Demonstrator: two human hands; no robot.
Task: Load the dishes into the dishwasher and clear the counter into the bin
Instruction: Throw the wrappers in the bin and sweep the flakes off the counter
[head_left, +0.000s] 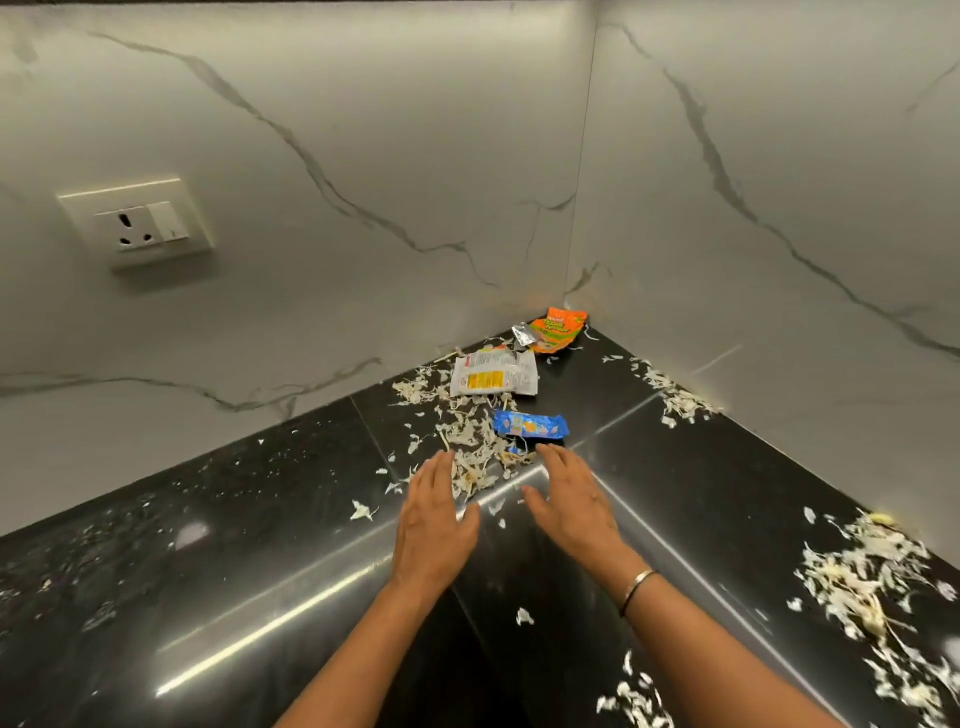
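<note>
On the black counter (234, 545), in its corner, lie a blue wrapper (530, 425), a white and yellow packet (492, 375) and an orange packet (560, 330) with a scrap of silver foil (522, 333) beside it. Pale peel scraps (470, 441) are strewn around them. My left hand (434, 522) and my right hand (574, 501) reach forward side by side, palms down, fingers spread, just short of the blue wrapper. The fingertips of both hands touch the edge of the scrap pile. Neither hand holds anything.
Marble walls meet at the corner behind the packets. A socket and switch plate (136, 223) is on the left wall. More peel scraps lie along the right wall (670, 395) and in a large heap at the right (872, 587).
</note>
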